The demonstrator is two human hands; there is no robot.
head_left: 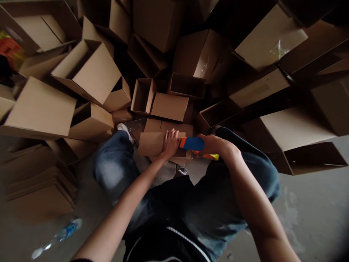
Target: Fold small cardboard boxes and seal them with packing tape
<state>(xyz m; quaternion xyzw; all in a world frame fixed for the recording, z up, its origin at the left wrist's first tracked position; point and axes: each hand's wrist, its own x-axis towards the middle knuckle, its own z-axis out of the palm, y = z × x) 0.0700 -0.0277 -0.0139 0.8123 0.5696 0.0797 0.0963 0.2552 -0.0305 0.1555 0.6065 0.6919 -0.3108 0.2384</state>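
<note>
My left hand [171,143] lies flat, fingers together, on a brown cardboard box flap [151,144] in front of my knees. My right hand [212,145] grips a flat blue-and-orange item [192,143], whose end touches or nearly touches my left fingers. A yellow-orange edge [211,157] shows under my right hand; I cannot tell if it is a separate piece. The cardboard box [170,128] under the flap lies low between my legs, partly hidden by my hands.
Several open cardboard boxes [89,71] are heaped ahead and on both sides. A stack of flat cardboard sheets [35,182] lies on the concrete floor [297,218] at left. A plastic water bottle [61,233] lies near my left leg, and jeans-clad knees surround the work.
</note>
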